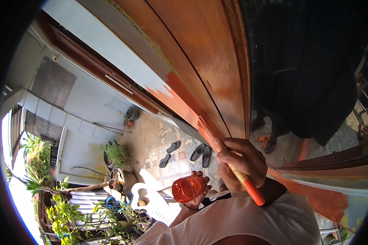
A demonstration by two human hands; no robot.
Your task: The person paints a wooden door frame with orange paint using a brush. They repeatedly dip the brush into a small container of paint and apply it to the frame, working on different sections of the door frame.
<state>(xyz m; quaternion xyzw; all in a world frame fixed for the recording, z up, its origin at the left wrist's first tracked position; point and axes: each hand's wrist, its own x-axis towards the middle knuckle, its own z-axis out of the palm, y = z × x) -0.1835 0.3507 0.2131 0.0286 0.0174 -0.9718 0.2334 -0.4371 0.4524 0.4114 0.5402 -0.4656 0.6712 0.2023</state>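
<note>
Patio floor (141, 136) bears sandals (198, 152), plants (119, 156) beyond paintbrush (238, 173).

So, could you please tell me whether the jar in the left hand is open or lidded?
Open: the jar shows no lid, and its red-coated inside is visible.

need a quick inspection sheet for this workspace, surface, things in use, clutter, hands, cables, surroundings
Surface: wooden frame, partly coated orange-red; the white strip beside it is partly coated too
Things in use: paintbrush, bristles against the coated stretch; clear container smeared red inside, contents level unclear
Clutter: dark sandals on the floor
Hands: right hand grips the paintbrush; left hand holds the container
Cables: nothing seen for certain
Surroundings: dark reflective glass, potted plants, pale wall
</note>
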